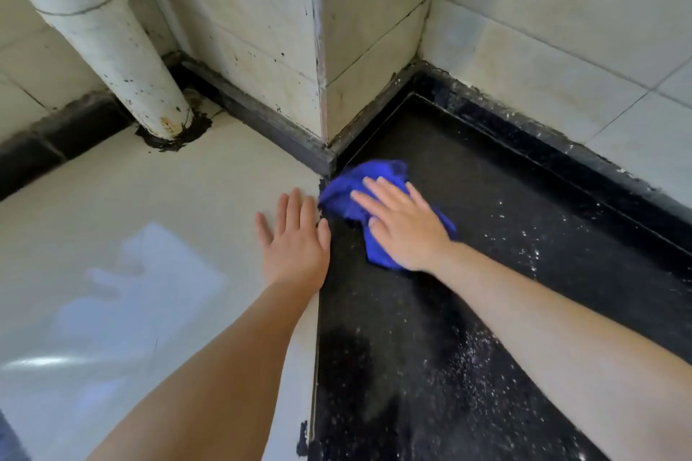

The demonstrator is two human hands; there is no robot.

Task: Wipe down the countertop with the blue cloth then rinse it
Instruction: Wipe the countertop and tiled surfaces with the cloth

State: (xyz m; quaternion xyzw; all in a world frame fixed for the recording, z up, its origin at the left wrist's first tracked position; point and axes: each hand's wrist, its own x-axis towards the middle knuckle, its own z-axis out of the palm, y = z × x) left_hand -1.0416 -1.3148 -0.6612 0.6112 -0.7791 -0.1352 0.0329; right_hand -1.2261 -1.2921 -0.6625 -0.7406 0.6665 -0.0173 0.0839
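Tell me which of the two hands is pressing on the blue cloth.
The right hand, fingers flat on the blue cloth over the black countertop. The left hand lies bare on the pale surface.

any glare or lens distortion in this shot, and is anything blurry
Head view: a pale window reflection glares on the glossy cream surface by the left hand; wide-angle bending curves the white pipe and walls; the blue cloth and right hand look sharp.

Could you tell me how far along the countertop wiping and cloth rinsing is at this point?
Done: nothing shows for certain. In hand: the right hand presses the blue cloth flat on the black countertop near the wall corner, while the left hand rests on the pale surface. Left: white specks remain on the black top, and rinsing has not begun.
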